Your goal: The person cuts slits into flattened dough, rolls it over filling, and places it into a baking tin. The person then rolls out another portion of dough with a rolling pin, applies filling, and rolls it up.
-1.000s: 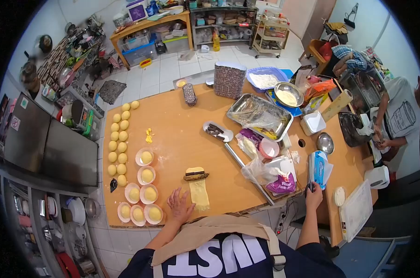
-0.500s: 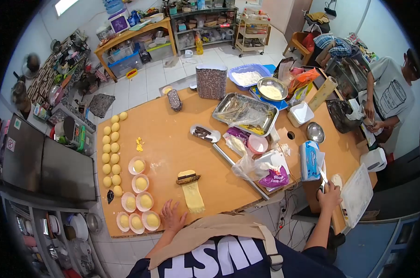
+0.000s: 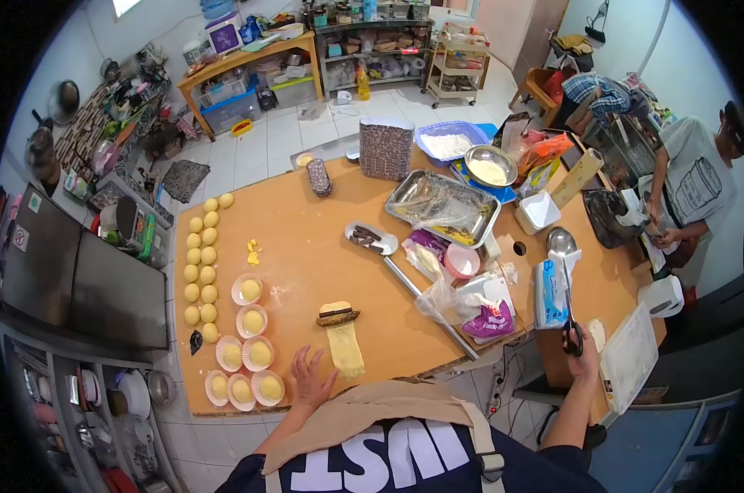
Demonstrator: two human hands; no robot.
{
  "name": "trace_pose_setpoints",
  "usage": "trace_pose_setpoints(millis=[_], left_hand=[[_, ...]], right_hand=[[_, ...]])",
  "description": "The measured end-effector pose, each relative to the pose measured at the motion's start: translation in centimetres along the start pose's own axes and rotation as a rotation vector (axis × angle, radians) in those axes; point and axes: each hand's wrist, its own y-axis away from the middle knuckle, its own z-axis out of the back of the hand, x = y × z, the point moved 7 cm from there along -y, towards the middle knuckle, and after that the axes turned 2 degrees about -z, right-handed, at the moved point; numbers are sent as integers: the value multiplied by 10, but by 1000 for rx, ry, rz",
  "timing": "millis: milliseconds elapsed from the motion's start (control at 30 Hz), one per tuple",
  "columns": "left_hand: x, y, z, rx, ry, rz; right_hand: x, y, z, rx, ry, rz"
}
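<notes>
My right hand (image 3: 585,361) is closed on the black handles of a pair of scissors (image 3: 568,304), blades pointing away from me beside a blue and white tissue pack (image 3: 550,294). Fingers spread, my left hand (image 3: 313,382) lies at the table's front edge, holding nothing. Just right of it is a flat yellow dough strip (image 3: 345,347), with a banana-like piece and a dark stick (image 3: 337,317) across its upper part. Dough balls in paper cups (image 3: 259,354) sit left of that hand. Farther left stand rows of bare dough balls (image 3: 209,255).
A steel rolling pin (image 3: 429,306) lies diagonally beside a small dish of dark sticks (image 3: 370,238). Behind are a metal tray (image 3: 443,207), a flour basin (image 3: 446,146) and a steel bowl (image 3: 491,166). Another person (image 3: 691,177) works at the right.
My right hand has lifted the scissors, and their blades now point straighter away from me. My left hand has shifted slightly right, staying near the dough strip. The camera view has tilted a little.
</notes>
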Motion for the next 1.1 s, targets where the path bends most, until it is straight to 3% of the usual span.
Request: trace_pose_setpoints(millis=[67, 133, 167, 200, 300, 333, 400, 500, 633, 733, 833, 933, 1100], left_hand=[[-17, -21, 6, -62, 149, -33], [-38, -55, 0, 39, 377, 22], [-51, -73, -7, 127, 679, 107], [-68, -88, -15, 215, 981, 192], [-117, -127, -18, 207, 2020, 304], [-124, -141, -6, 122, 2072, 470], [-137, -154, 22, -57, 2148, 816], [-110, -155, 20, -142, 2125, 808], [-100, -158, 25, -215, 2074, 895], [-104, -158, 27, -252, 2101, 888], [-93, -166, 0, -156, 2513, 701], [-96, -172, -6, -28, 2236, 746], [-101, -172, -8, 179, 2276, 706]], right_hand=[[1, 3, -41, 183, -72, -8], [5, 14, -106, 398, -70, -78], [-19, 11, -118, 446, 11, -140], [-14, 31, -168, 676, 29, -108], [-89, 60, -254, 962, 22, -440], [-83, 83, -287, 964, 72, -542], [-126, 95, -311, 995, -173, -778], [-121, 111, -344, 1076, -338, -795], [-124, 99, -345, 1060, -105, -841], [-94, 103, -352, 1099, -108, -779], [-99, 106, -355, 1282, -405, -850], [-104, 111, -348, 1178, -390, -876], [-100, 110, -345, 1204, -405, -787]])
